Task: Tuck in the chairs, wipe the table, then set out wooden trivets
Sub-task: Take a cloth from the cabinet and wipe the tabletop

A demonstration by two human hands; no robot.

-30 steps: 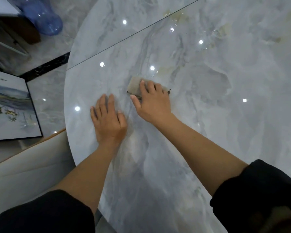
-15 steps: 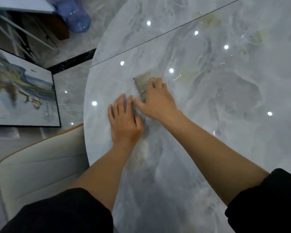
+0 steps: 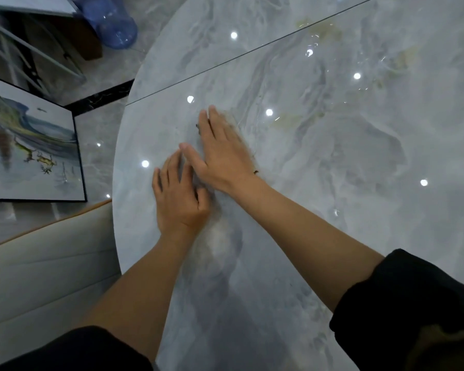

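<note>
My right hand (image 3: pixel 220 153) lies flat with straight fingers on a beige-grey wiping cloth (image 3: pixel 232 121) and presses it onto the round grey marble table (image 3: pixel 332 156). Only the cloth's blurred far and right edges show past the fingers. My left hand (image 3: pixel 180 196) rests palm down on the tabletop just left of and below the right hand, its fingers spread and holding nothing. A cream upholstered chair (image 3: pixel 43 277) stands against the table's left rim.
A framed painting (image 3: pixel 30 153) leans on the floor to the left. Further back stand a blue water bottle (image 3: pixel 113 22) and a metal-legged stand (image 3: pixel 32 54). A straight seam (image 3: pixel 252 56) crosses the tabletop, with smears beyond it at the upper right.
My right hand has slid the cloth leftward and turned, its fingers now straight over the cloth. The view has shifted, and the left hand stays flat on the table.
</note>
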